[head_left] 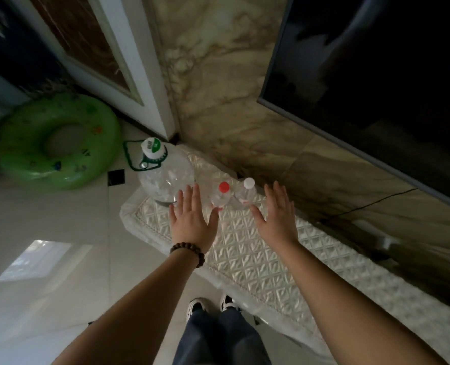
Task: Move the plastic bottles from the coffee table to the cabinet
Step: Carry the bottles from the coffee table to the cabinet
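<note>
While both hands hang spread and empty, the left hand (192, 219) and right hand (276, 214) flank two small bottles on the cabinet top (258, 254): the red-capped bottle (222, 193) and white-capped bottle (246, 192). The large jug (166, 177) stands beside them. All appear empty, thus light, thin-walled and crushable; grip mid-body gently, the jug by its neck handle.

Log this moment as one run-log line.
left hand open, empty | right hand open, empty | red-capped bottle, white-capped bottle, large jug upright on cabinet cover
</note>
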### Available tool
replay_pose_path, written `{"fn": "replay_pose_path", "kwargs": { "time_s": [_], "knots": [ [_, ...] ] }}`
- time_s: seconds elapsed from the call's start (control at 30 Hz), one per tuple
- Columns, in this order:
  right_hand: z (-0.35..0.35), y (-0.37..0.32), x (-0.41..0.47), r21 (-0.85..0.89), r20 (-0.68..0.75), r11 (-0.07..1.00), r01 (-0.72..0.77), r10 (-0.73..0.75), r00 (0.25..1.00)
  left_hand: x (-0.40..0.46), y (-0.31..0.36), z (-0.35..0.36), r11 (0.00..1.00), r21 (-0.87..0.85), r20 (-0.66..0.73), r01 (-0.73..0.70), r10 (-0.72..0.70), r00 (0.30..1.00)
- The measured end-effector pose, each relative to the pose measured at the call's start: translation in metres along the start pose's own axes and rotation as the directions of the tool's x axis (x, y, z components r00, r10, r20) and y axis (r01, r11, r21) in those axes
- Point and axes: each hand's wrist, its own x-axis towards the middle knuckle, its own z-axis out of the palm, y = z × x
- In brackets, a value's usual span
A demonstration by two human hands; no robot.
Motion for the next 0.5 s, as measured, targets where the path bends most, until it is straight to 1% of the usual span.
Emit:
{"fn": "replay_pose_path", "kwargs": {
  "time_s": [0.17,0.37,0.5],
  "knots": [
    [-0.018,-0.029,-0.041,-0.025,-0.007,0.998,0.063,-0.064,0.998,-0.038,-0.014,-0.038,0.999,-0.004,-0.028,0.053,-0.054,0.998],
    [-0.006,-0.056,-0.078,-0.035,-0.006,0.993,0.113,-0.113,0.994,-0.077,-0.043,-0.058,0.995,0.019,-0.030,0.101,-0.100,0.995],
    [0.004,-0.070,-0.097,-0.047,0.024,0.979,0.197,-0.196,0.980,-0.107,-0.066,-0.070,0.982,0.016,-0.050,0.191,-0.190,0.981]
  ]
}}
